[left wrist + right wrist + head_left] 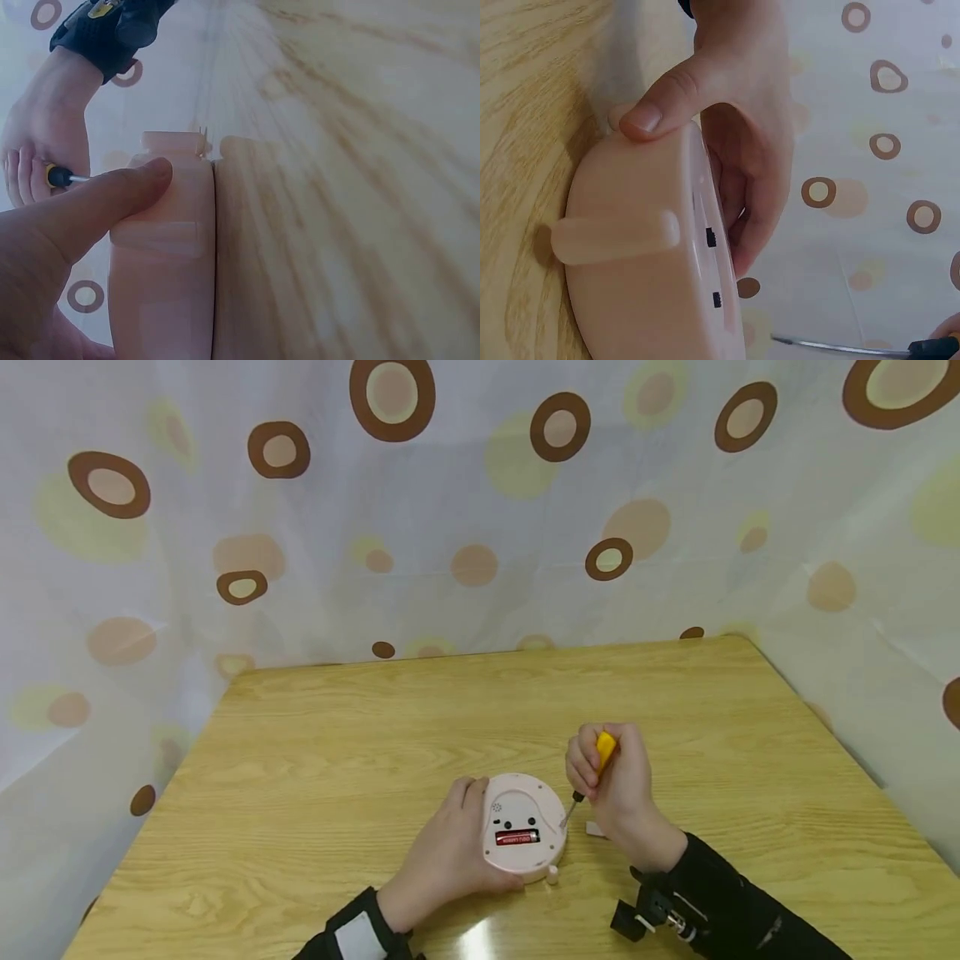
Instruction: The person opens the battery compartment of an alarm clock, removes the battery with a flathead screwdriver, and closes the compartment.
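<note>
A round pale pink alarm clock (525,810) lies face down on the table, its back showing a red battery (517,837), two dark knobs and screw holes. My left hand (446,847) grips its left side, the thumb (142,184) pressing on the rim near a small foot. In my right hand (622,785) is a screwdriver (605,750) with a yellow handle, gripped in curled fingers and slanting down. Its metal tip (780,340) is over the right edge of the clock's back; the right wrist view shows a small gap between them.
A small pale flat piece (595,829) lies on the wooden table (375,735) right of the clock, partly behind the right hand. A patterned curtain (465,510) hangs behind and beside the table. Both wrists carry black straps.
</note>
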